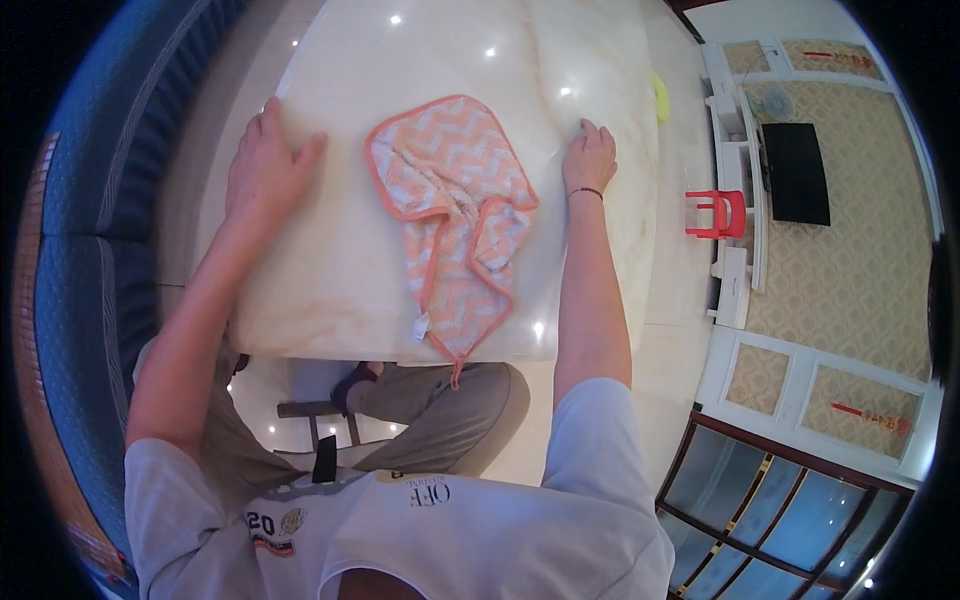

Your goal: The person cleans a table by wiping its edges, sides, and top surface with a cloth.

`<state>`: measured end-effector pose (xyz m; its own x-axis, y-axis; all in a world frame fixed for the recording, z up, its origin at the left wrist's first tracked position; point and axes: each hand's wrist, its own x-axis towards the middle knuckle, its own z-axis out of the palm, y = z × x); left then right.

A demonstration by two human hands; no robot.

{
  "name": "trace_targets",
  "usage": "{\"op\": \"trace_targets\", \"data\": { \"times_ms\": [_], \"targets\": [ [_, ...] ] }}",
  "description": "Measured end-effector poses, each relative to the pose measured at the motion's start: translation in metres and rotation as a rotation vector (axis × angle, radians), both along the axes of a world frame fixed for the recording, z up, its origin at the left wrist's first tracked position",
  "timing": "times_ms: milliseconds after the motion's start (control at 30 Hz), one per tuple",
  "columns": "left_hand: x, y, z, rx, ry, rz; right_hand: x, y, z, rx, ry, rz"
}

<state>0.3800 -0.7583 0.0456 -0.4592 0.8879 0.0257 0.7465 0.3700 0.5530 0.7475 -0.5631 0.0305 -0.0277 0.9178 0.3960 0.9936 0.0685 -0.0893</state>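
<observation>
A pink and white zigzag cloth with an orange border lies crumpled on the pale marble table. Its lower corner, with a small loop, reaches the table's near edge, and a white tag shows at its lower left. To the left of the cloth, my left hand rests at the table's left side, thumb apart from the fingers, holding nothing. On the other side, my right hand lies on the tabletop, fingers a little spread and nothing in them. Neither hand touches the cloth.
A blue sofa runs along the left. Beyond the table's right edge are a yellow-green object, a red chair, a white cabinet and a black television. My legs are under the near edge.
</observation>
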Motion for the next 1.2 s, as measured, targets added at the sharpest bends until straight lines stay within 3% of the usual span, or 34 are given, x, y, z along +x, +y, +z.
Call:
{"op": "trace_targets", "data": {
  "times_ms": [67, 300, 700, 767, 1000, 1067, 1200],
  "targets": [
    [0.000, 0.000, -0.002, 0.017, 0.004, 0.003, -0.001, 0.001, 0.006, -0.111, 0.063, 0.016],
    [-0.002, 0.001, -0.011, 0.042, 0.036, 0.001, 0.002, 0.002, -0.001, -0.030, 0.039, 0.016],
    [-0.003, 0.001, -0.015, 0.057, 0.060, 0.013, -0.003, 0.000, 0.008, -0.140, 0.044, 0.005],
    [-0.003, 0.001, -0.015, 0.060, 0.059, 0.015, -0.001, 0.002, -0.001, -0.023, 0.028, 0.042],
    [-0.003, 0.001, -0.011, 0.045, 0.035, 0.008, 0.002, 0.002, 0.006, -0.123, 0.061, 0.080],
    [-0.001, 0.000, -0.007, 0.031, 0.024, 0.007, 0.003, 0.003, -0.003, 0.046, 0.027, 0.122],
    [0.000, 0.001, -0.005, 0.029, 0.008, 0.014, 0.005, 0.004, -0.004, 0.036, 0.038, 0.125]
  ]
}}
